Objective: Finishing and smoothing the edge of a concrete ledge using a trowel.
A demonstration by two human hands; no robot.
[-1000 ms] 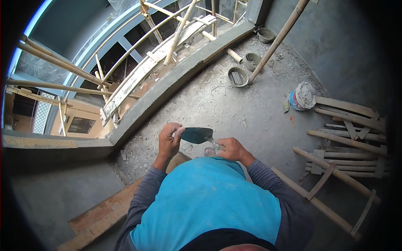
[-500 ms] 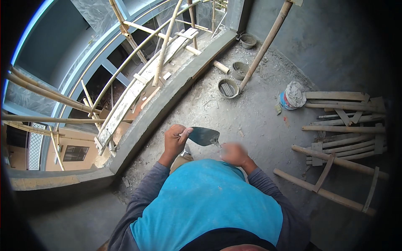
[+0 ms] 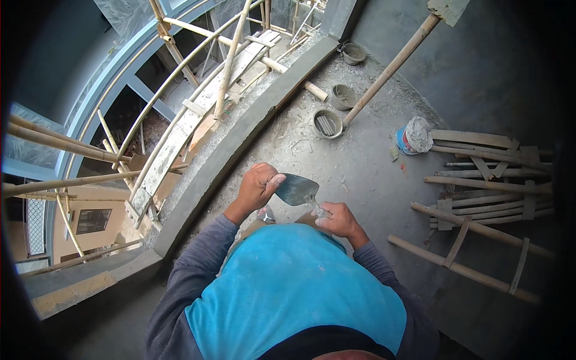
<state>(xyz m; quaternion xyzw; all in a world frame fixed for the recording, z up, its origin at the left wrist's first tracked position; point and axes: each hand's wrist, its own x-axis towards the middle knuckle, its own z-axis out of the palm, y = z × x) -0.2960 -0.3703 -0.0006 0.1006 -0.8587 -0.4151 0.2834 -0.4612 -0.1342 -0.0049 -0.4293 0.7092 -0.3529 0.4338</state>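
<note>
While right hand [image 3: 339, 219] grips trowel [image 3: 297, 191], pole [image 3: 390, 72] beside bucket [image 3: 329, 135], ladder [image 3: 458, 243] nearby

1. We cannot see most of the handle of the trowel [image 3: 298, 190], since the right hand [image 3: 338, 220], at 4 o'clock from the blade, wraps it.
2. The left hand [image 3: 260, 185] hides part of the blade's 10 o'clock end from us.
3. Towards 1:30, the top edge cuts off our view of a pale board [image 3: 449, 8].
4. Towards 4 o'clock, we lose a rail of the ladder [image 3: 458, 242] in darkness.
</note>
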